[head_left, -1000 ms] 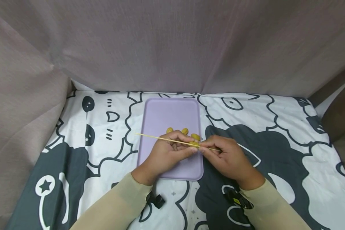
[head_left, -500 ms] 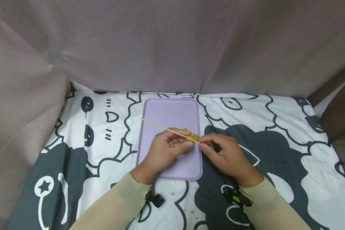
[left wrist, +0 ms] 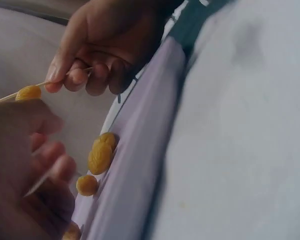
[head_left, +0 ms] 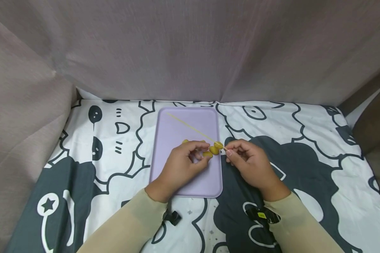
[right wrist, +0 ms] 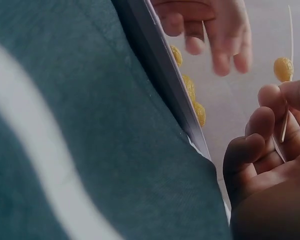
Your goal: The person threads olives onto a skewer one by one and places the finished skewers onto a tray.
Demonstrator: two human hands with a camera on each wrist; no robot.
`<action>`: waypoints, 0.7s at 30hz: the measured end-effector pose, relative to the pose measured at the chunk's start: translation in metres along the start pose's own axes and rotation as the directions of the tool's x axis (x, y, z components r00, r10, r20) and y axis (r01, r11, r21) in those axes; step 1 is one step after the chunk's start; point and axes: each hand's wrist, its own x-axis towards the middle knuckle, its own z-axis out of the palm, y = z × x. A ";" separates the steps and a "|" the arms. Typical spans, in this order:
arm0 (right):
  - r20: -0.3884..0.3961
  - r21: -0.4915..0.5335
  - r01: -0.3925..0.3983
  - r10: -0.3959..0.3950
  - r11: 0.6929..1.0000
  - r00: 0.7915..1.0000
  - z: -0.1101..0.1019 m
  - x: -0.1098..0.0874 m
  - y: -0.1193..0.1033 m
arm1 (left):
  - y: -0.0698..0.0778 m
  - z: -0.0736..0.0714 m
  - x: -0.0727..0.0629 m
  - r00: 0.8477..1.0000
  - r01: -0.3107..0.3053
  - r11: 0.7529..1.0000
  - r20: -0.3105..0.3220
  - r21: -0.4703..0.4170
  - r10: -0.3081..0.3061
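Note:
My right hand [head_left: 251, 165] pinches the near end of a thin bamboo skewer [head_left: 192, 128] between thumb and fingers. One wrinkled yellow oval fruit [right wrist: 283, 69] sits on the skewer just beyond the fingertips; its kind I cannot tell. The skewer slants up and left over the lilac tray [head_left: 193, 188]. To the left is my left hand [head_left: 183, 163], above the tray, its fingers loosely bent and apart, gripping nothing visible. Several loose yellow fruits [left wrist: 100, 159] lie on the tray near its fingertips, and the hand partly hides some in the head view.
A white and dark grey patterned cloth [head_left: 120, 182] covers the surface under the tray. Grey-brown curtains [head_left: 190, 52] hang behind and to the left. A small black device [head_left: 174, 218] is strapped at each wrist.
The left hand has let go of the fruit on the skewer and drawn slightly away. My right hand has swung the skewer's far end upward, and the fruit has moved up with it.

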 end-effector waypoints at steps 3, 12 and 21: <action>0.002 0.018 -0.005 0.005 1.000 1.000 0.001 0.001 0.000 | -0.001 0.001 0.000 0.999 0.007 0.991 0.042 0.131 -0.012; 0.008 0.026 -0.038 0.038 0.999 0.999 0.003 0.002 -0.001 | -0.002 0.003 0.001 0.995 -0.020 0.949 0.096 0.316 -0.011; 0.005 0.015 -0.049 0.049 0.999 0.999 0.001 0.000 0.000 | -0.003 0.008 0.003 0.992 0.016 0.931 0.109 0.366 -0.060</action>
